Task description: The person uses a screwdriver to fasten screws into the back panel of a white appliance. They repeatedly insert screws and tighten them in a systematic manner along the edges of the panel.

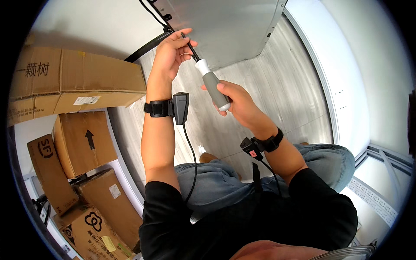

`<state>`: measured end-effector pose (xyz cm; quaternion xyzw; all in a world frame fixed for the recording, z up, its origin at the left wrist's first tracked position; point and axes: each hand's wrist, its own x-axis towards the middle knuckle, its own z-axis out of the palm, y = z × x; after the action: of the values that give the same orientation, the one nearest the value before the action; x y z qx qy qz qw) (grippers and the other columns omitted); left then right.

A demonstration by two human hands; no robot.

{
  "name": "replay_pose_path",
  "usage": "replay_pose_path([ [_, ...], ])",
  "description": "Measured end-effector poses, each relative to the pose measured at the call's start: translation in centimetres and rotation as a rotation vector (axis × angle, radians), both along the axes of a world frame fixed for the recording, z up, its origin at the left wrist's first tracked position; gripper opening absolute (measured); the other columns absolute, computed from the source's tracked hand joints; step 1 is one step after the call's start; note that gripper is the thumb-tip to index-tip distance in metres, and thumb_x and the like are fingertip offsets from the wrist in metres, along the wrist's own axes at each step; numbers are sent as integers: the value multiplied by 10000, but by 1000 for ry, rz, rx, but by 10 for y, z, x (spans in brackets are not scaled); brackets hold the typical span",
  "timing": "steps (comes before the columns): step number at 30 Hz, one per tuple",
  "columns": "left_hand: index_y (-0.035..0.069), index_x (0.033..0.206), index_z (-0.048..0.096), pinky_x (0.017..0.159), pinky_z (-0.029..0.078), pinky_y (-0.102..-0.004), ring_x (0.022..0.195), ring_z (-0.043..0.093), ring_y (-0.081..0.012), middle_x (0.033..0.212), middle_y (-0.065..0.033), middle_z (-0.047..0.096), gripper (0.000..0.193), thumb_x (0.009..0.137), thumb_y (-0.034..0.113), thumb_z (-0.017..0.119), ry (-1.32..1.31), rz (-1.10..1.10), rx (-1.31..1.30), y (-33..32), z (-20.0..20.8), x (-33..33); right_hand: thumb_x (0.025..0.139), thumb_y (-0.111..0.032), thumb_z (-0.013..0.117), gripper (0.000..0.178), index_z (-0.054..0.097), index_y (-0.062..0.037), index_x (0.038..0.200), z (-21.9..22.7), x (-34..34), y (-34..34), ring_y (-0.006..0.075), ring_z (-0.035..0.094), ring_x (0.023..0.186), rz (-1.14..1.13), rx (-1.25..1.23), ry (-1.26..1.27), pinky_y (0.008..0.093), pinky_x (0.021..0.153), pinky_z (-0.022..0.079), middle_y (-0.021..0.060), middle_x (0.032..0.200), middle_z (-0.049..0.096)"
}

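A screwdriver [212, 86] with a grey and white handle and a dark shaft slants up and to the left, in front of a silver metal cabinet [225, 30]. My right hand [238, 99] wraps round its handle. At the upper end of the shaft is my left hand [173, 50], its thumb and fingers closed about the shaft close to the tip. Some of the left fingers curl loosely and stand apart from the shaft. Whether the tip touches anything on the cabinet's edge, I cannot tell.
Cardboard boxes [86, 143] are stacked on the left, and a long one [102, 78] juts toward my left forearm. A black cable [156, 15] runs beside the cabinet. Pale wood-look flooring [286, 82] lies below, with a white wall [368, 56] at right.
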<state>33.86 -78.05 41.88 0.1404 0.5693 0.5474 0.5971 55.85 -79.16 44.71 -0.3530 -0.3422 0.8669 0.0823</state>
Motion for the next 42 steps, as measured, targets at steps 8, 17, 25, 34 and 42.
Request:
replay_pose_path([
  [8, -7, 1137, 528, 620, 506, -224, 657, 573, -99, 896, -83, 633, 240, 940, 104, 449, -49, -71, -36, 43, -2, 63, 907, -244, 462, 354, 527, 26, 1125, -5, 60, 41, 111, 487, 582, -160, -44, -113, 260, 539, 389, 47, 679, 536],
  [17, 8, 1132, 517, 685, 507, -257, 733, 550, -102, 960, -92, 613, 236, 956, 145, 440, -85, 6, -37, 129, -20, 172, 823, -186, 632, 330, 568, -24, 1103, -11, 134, 136, 70, 482, 549, -443, 296, -353, 224, 478, 362, 10, 700, 513],
  [25, 38, 1098, 574, 696, 471, -235, 765, 582, -115, 945, -66, 635, 213, 927, 135, 493, 38, -376, 20, 233, -18, 265, 802, -165, 674, 260, 636, -51, 1033, -8, 203, 199, 53, 468, 575, -938, 382, -487, 207, 471, 333, -20, 694, 525],
  [34, 14, 1091, 598, 682, 485, -258, 780, 610, -154, 890, -66, 654, 328, 799, 153, 654, 989, -683, 306, 173, 44, 427, 799, -134, 672, 234, 643, -44, 1014, 55, 354, 110, 57, 464, 580, -1223, 420, -324, 197, 481, 323, -21, 670, 513],
  [42, 44, 1010, 642, 730, 507, -338, 801, 643, -225, 892, -90, 668, 260, 770, 138, 677, 1337, -788, 234, 204, 0, 458, 787, -137, 664, 233, 655, -52, 1004, 50, 405, 78, 64, 421, 588, -1294, 411, -577, 214, 518, 309, -28, 673, 489],
])
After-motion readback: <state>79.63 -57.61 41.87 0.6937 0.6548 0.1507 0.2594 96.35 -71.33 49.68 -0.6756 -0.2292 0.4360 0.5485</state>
